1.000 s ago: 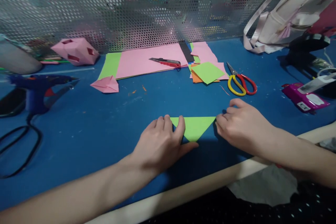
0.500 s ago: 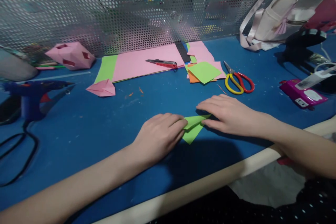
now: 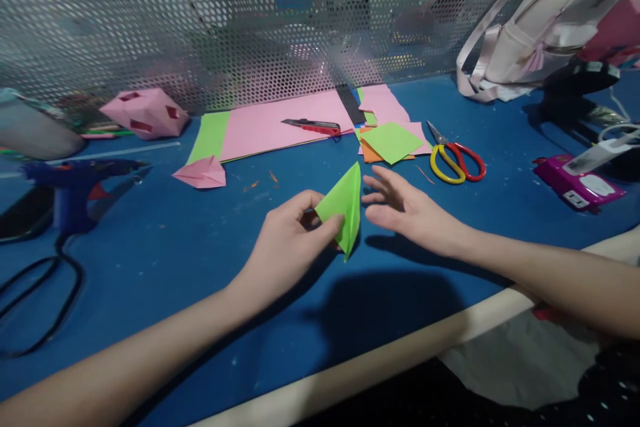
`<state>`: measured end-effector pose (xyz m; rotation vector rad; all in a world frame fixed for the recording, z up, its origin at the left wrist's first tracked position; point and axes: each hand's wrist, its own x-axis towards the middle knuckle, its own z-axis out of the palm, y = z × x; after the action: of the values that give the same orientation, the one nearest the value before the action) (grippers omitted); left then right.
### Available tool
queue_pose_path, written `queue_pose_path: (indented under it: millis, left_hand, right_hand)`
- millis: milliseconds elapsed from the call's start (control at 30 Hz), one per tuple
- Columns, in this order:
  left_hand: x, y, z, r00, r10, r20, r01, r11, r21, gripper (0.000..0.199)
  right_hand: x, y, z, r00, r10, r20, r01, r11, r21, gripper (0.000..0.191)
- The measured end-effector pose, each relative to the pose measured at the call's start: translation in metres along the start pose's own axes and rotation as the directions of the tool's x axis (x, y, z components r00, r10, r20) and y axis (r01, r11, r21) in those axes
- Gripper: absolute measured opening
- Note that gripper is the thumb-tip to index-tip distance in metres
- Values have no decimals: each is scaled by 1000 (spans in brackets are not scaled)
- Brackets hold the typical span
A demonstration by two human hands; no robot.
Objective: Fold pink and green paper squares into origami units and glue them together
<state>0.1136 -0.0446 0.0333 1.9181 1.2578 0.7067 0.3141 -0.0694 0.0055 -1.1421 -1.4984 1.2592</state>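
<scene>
A folded green paper (image 3: 345, 203) is raised over the blue table, pinched between the thumb and fingers of my left hand (image 3: 293, 233). Its crease runs down the right side. My right hand (image 3: 403, 207) hovers just right of the paper, fingers apart and holding nothing. Behind the hands lie loose green and orange squares (image 3: 393, 142) on pink sheets. A red cutter (image 3: 315, 126) rests on a long pink sheet (image 3: 280, 120). To the left of that sheet's front edge sits a folded pink piece (image 3: 203, 173).
Scissors (image 3: 453, 159) lie right of the squares, with a purple device (image 3: 577, 180) farther right. A blue glue gun (image 3: 75, 190) and its cord are at left. A pink paper shape (image 3: 145, 113), a metal mesh (image 3: 240, 27) and a pale backpack (image 3: 545, 20) stand behind.
My left hand has lifted and turned the green paper off the table. My right hand has let go of it, and its fingers have spread.
</scene>
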Motion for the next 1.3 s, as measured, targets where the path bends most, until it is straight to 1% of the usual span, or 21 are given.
queue_pose_path:
  millis: [67, 100, 133, 167, 233, 300, 367, 433, 500, 567, 700, 867, 1000, 1133, 1200, 1233, 1300]
  left_hand:
    - [-4, 2, 3, 999, -15, 44, 20, 993, -119, 15]
    - [-5, 3, 5, 998, -23, 63, 34, 985, -167, 15]
    - [-6, 3, 6, 996, -39, 84, 56, 977, -207, 16]
    - [-7, 3, 7, 993, -61, 100, 84, 966, -243, 18]
    - [-5, 2, 9, 985, -112, 131, 146, 945, -292, 21]
    - [-1, -3, 8, 980, -133, 146, 173, 938, -301, 22]
    - [6, -11, 6, 990, -93, 110, 115, 969, -219, 23]
    - [13, -20, 3, 1000, -4, 16, 5, 1000, -21, 22]
    - [18, -27, 0, 995, 82, -53, -74, 988, 136, 22]
    - [22, -32, -3, 990, 117, -79, -99, 974, 202, 22]
    - [23, -36, -4, 990, 125, -62, -108, 968, 227, 20]
    - [23, -40, -1, 979, 197, 50, -203, 954, 222, 18]
    - [24, -46, -1, 967, 227, 118, -250, 935, 251, 13]
    - [24, -49, -4, 959, 247, 138, -276, 923, 268, 13]
    - [24, -50, -6, 956, 252, 150, -284, 922, 262, 14]
    - [24, -50, -7, 954, 256, 156, -289, 923, 254, 14]
    - [24, -52, -9, 950, 263, 168, -297, 927, 229, 15]
  right_hand:
    - [-4, -3, 6, 999, -41, 17, 42, 997, -67, 94]
    - [-6, -4, 7, 998, -60, 15, 61, 992, -111, 96]
    - [-6, -5, 8, 997, -74, 3, 74, 986, -153, 93]
    - [-6, -5, 7, 996, -85, -19, 80, 979, -190, 84]
    - [-3, -5, 3, 991, -117, -69, 96, 961, -260, 60]
    - [3, -4, -3, 983, -157, -91, 119, 935, -333, 44]
    - [9, -1, -9, 981, -176, -81, 132, 913, -385, 38]
    - [14, 1, -13, 983, -169, -67, 127, 902, -413, 35]
    - [15, 3, -16, 985, -164, -51, 127, 895, -427, 31]
    - [16, 5, -17, 986, -164, -38, 130, 885, -447, 27]
    - [16, 8, -19, 987, -159, -27, 124, 856, -503, 24]
    - [17, 7, -22, 991, -129, -31, 99, 877, -471, 16]
    - [16, 8, -26, 992, -129, -14, 104, 858, -502, 7]
    - [15, 13, -30, 986, -163, 35, 157, 836, -526, 3]
    - [15, 16, -31, 978, -195, 72, 203, 814, -545, 4]
    - [15, 17, -31, 971, -218, 102, 237, 797, -556, 8]
    - [14, 19, -31, 944, -275, 180, 328, 749, -575, 23]
